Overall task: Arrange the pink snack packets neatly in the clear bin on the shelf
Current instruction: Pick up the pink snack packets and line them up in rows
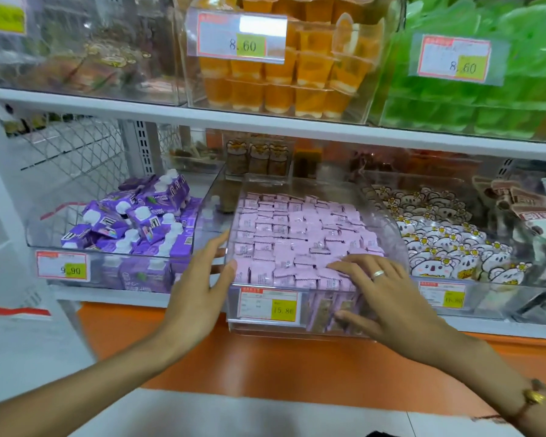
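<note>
The clear bin (388,216) is seated on the shelf (265,124), filled with pink packets (297,234) in rough rows. Its left wall is touched by the left hand (199,291), fingers straight. Front packets are pressed flat by the right hand (391,298), fingers spread, nothing gripped. Levelling step judged; uneven front rows are to be squared next.

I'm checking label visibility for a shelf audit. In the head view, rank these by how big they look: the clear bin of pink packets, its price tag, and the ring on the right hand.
1. clear bin
2. price tag
3. ring, by far the smallest
</note>
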